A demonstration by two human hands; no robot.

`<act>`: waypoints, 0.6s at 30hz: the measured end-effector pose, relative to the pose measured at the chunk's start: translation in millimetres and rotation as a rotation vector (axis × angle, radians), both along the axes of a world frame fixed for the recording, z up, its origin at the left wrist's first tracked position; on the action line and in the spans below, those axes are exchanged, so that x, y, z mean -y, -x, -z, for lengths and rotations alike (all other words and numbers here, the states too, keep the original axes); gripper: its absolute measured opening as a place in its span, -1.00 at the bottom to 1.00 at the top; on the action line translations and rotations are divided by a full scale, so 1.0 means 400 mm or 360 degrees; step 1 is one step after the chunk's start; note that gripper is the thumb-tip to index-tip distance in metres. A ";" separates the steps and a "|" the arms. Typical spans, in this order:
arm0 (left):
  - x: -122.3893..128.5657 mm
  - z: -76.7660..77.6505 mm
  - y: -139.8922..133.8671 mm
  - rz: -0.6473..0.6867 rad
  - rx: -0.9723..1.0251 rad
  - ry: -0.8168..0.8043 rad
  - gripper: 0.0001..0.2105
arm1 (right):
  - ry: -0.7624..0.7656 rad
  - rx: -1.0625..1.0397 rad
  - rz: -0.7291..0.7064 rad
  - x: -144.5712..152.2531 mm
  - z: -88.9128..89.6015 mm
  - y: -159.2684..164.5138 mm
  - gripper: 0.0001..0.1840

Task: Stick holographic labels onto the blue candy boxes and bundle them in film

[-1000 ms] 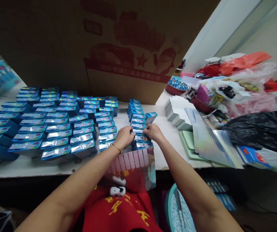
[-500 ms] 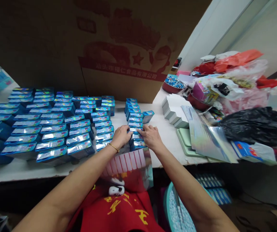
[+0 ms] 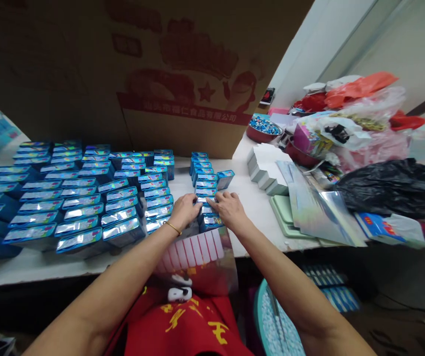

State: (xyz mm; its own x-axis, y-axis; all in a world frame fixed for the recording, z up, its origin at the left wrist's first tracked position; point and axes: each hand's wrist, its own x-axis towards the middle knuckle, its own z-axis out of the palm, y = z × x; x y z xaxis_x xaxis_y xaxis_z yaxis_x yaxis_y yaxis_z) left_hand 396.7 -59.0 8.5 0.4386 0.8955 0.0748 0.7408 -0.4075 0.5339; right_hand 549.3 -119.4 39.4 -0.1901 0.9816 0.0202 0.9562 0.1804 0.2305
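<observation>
A short row of small blue boxes (image 3: 205,185) with shiny tops stands upright in front of me. At the left side of one box near the row's front, my left hand (image 3: 185,209) presses with its fingers curled. My right hand (image 3: 230,209) holds the same box's right side, index finger and thumb against its top edge. Undersides of the fingers are hidden. Just below the hands, a clear sheet with pale pink labels (image 3: 193,249) hangs over the table's front edge. One more blue box (image 3: 225,179) stands apart, right of the row.
Several rows of blue boxes (image 3: 82,198) fill the left side. A large cardboard carton (image 3: 182,128) stands behind. To the right are white cards (image 3: 267,170), a green tray (image 3: 282,222), silvery sheets (image 3: 308,212) and a black bag (image 3: 390,190). Below sits a teal tub (image 3: 260,316).
Both hands stay at the same box in the short row, with only slight finger movement. The view has shifted slightly.
</observation>
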 end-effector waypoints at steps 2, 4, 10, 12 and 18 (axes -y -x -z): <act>-0.005 0.002 -0.002 0.0007 0.0020 0.0021 -0.79 | 0.0009 -0.0071 -0.0010 -0.004 0.004 -0.017 -0.66; -0.007 0.000 -0.001 -0.0003 0.0042 0.0024 -0.80 | -0.0041 -0.0312 0.0050 0.001 0.003 -0.043 -0.67; 0.068 -0.046 0.037 0.0160 0.0353 -0.0167 -0.76 | -0.0375 -0.1468 -0.0057 0.097 -0.011 -0.089 -0.63; 0.114 -0.056 0.046 0.0453 0.0310 -0.0115 -0.72 | -0.0245 -0.1598 -0.0209 0.134 0.001 -0.081 -0.70; 0.178 -0.032 0.020 0.0616 0.0048 -0.0035 -0.85 | -0.0312 -0.1222 -0.0349 0.176 0.070 -0.057 -0.75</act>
State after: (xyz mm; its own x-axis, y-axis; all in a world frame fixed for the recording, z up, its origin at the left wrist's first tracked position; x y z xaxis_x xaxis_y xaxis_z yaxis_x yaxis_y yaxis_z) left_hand 388.7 -130.3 21.3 0.7412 0.6622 0.1104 0.5140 -0.6656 0.5412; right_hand 572.0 -189.9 11.2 -0.2403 0.8888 0.3902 0.8082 0.4059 -0.4267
